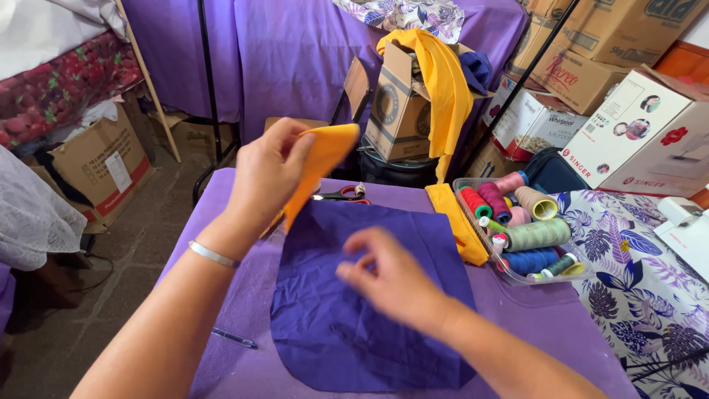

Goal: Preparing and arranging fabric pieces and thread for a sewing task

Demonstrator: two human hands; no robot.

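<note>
Pinching orange cloth (319,159), left hand (267,174) lifts; right hand (388,277) spreads over blue fabric (354,325).

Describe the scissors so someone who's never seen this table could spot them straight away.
On the purple table, look at the far edge, just beyond the dark blue cloth. The scissors lie flat there, behind the orange cloth held in the left hand. They alone have red-and-black handles.
</note>
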